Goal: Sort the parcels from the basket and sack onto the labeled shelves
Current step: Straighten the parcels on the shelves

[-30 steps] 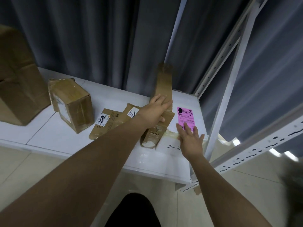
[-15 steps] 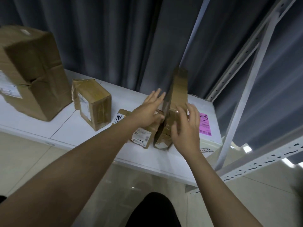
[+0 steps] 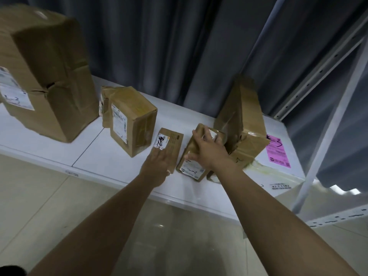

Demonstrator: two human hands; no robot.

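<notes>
Your right hand (image 3: 209, 154) has crossed from the tall taped parcel (image 3: 244, 120) to the small brown parcel (image 3: 194, 156) on the white shelf (image 3: 95, 156), fingers curled around its top. Your left hand (image 3: 157, 166) now lies flat, fingers straight, on the flat envelope parcel (image 3: 169, 144) just beside it.

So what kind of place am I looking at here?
Probably a parcel sorting or storage room: taped cardboard parcels with shipping labels sit on a white metal shelf bearing a pink location label, with grey curtains behind.
</notes>
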